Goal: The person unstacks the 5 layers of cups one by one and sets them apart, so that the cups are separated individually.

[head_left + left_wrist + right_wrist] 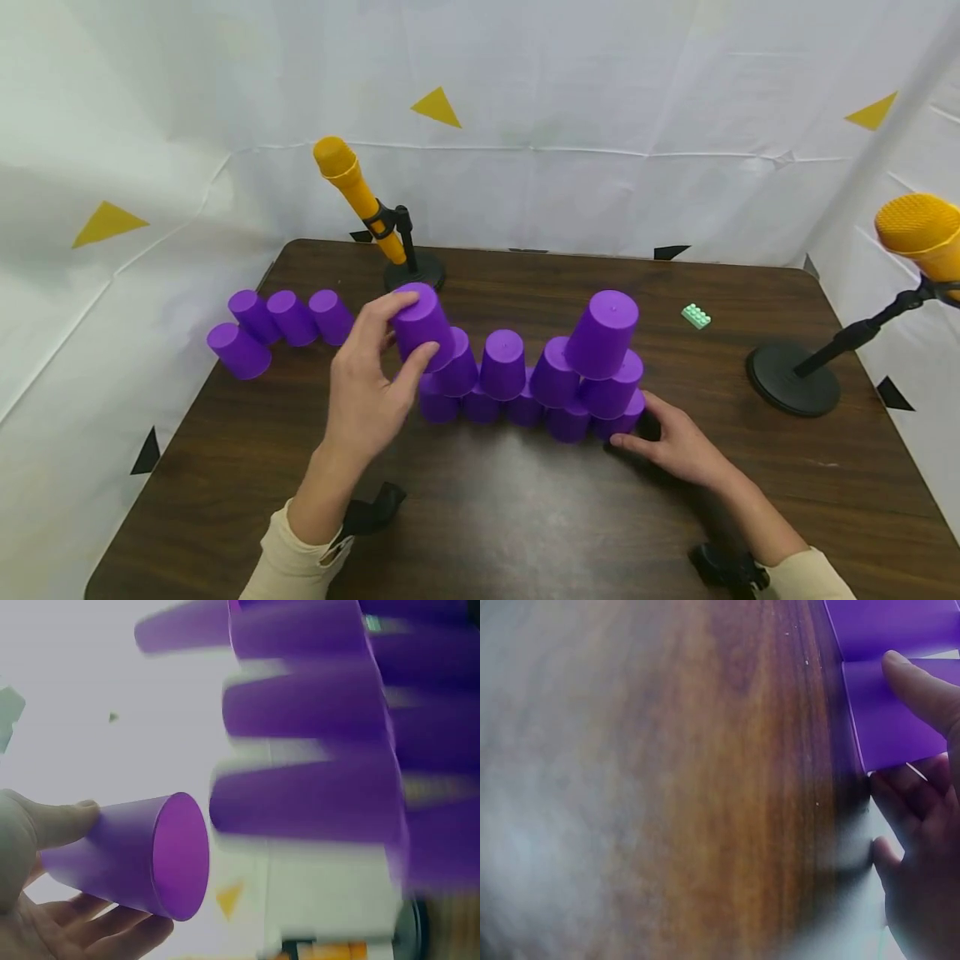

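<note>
Upside-down purple cups [502,364] form a stack: a bottom row, a second row, and one top cup [602,335] at the right. My left hand [371,392] grips another purple cup [422,329] between thumb and fingers at the stack's upper left. In the left wrist view, the held cup [120,855] has its mouth toward the stack, with a narrow gap from the nearest stacked cup [307,799]. My right hand [678,442] holds the bottom row's rightmost cup [626,417]; the thumb lies on its front, the other fingers at its side.
Several loose purple cups [292,318] stand at the table's left edge. Behind the stack is a yellow microphone on a black stand [414,271]; a second microphone [918,233] stands at right. A small mint-green toy brick [696,316] lies on the brown table [480,517].
</note>
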A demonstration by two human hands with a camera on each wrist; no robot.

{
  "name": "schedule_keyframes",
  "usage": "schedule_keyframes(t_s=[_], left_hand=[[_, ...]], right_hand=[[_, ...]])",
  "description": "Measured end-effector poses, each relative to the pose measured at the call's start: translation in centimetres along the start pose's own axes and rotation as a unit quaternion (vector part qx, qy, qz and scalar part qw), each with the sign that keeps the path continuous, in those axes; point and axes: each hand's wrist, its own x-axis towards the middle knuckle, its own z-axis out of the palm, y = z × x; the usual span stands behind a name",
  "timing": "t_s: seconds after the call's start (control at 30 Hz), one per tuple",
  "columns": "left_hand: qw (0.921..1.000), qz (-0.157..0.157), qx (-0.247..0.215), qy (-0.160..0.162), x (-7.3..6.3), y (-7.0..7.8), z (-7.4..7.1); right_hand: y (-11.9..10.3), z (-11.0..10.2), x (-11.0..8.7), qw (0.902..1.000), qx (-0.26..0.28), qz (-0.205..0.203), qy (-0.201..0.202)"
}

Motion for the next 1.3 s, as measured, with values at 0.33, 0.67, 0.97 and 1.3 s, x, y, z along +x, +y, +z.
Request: schedule_keyframes(t_s=[0.33, 0.67, 0.97, 1.3], left_hand=[[0.9644, -0.163, 0.190, 0.086, -2.2, -9.1, -8.0], [0.9310, -0.217, 0.271, 0.112, -3.7, -15.8, -9.4], [0.9200, -0.238, 0.299, 0.086, -3.9, -17.8, -9.4], [0.9195, -0.256, 0.289, 0.076, -4.1, -18.2, -9.5]], right_hand=[[-0.1, -0.2, -0.1, 1.0000, -0.002, 0.009, -0.001], [-0.1, 0.0, -0.1, 1.0000, 0.003, 0.006, -0.002], [-0.1, 0.0, 0.0, 0.9999, 0.004, 0.010, -0.007], [0.0, 0.0, 0.0, 0.9999, 0.007, 0.006, -0.004]])
